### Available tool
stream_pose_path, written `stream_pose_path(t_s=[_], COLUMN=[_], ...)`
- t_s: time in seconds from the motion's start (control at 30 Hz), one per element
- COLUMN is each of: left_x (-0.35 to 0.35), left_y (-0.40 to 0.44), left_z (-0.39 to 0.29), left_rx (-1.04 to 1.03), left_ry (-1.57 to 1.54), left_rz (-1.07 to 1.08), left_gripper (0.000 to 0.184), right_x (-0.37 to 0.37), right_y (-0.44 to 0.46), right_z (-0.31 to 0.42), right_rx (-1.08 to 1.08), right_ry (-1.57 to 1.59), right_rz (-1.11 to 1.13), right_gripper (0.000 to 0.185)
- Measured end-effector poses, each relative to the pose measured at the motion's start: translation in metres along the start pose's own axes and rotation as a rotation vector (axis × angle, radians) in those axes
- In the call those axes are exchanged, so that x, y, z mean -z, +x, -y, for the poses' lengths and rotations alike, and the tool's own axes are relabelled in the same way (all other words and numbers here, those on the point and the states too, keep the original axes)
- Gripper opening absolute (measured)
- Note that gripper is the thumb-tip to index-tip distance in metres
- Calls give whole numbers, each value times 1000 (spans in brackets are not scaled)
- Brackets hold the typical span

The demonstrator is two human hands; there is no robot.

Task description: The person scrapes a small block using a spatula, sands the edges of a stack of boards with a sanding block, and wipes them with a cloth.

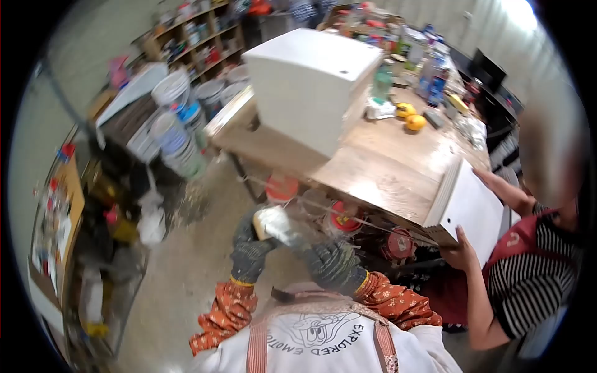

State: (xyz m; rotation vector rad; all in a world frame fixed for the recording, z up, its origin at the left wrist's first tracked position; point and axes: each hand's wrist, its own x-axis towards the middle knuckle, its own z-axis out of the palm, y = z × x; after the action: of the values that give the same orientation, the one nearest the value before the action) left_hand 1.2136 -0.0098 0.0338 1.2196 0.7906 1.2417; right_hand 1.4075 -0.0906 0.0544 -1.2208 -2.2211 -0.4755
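Observation:
My left hand (250,252), in a dark knit glove, is wrapped round a pale block-like object (272,224) in front of my chest. Beside it my right hand (329,261), gloved too, is blurred by motion; its fingers reach toward a shiny, clear smear next to the block, and their grip is hidden. Both hands are in front of the wooden table (385,177), below its near edge. On the table stands a large white box-shaped piece (305,87). At the right, a person's hands (463,252) hold a white panel (476,214) at the table edge.
Red-lidded buckets (345,216) stand under the table. Stacked plastic buckets (174,133) and shelves (199,43) are at the left and back. Yellow fruit (415,122) and bottles (438,86) sit on the table's far part. A cluttered side table (74,217) stands at far left.

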Motion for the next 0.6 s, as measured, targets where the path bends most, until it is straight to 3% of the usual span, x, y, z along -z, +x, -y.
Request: stream_pose_path(t_s=[0.1,0.17,0.2,0.3,0.33,0.37,0.43,0.5,0.6], left_x=[-4,-13,-19,-31,-32,-39,-34,-32,-31], left_y=[4,5,7,7,6,5,5,4,4], left_z=[2,-2,-2,8,11,0,10,12,15], left_rx=[68,54,63,28,12,40,-8,10,175], left_ry=[4,-7,-35,-49,-18,-70,58,-31,-267], left_rz=[-8,19,48,131,136,179,175,181,136], left_gripper=[68,67,66,66,66,67,68,65,62], right_x=[10,14,17,27,4,4,10,13,28], right_y=[-3,-4,-2,2,-14,-18,-26,-38,-38], right_z=[-6,-13,-15,-14,-21,-23,-33,-42,-50], right_rx=[-52,-381,-392,-986,-974,-975,-898,-834,-1085], right_ry=[23,494,467,1085,1387,1376,914,921,1210], right_rz=[-100,-79,-121,15,-25,-74,102,98,117], right_gripper=[44,38,38,32,35,35,36,36,36])
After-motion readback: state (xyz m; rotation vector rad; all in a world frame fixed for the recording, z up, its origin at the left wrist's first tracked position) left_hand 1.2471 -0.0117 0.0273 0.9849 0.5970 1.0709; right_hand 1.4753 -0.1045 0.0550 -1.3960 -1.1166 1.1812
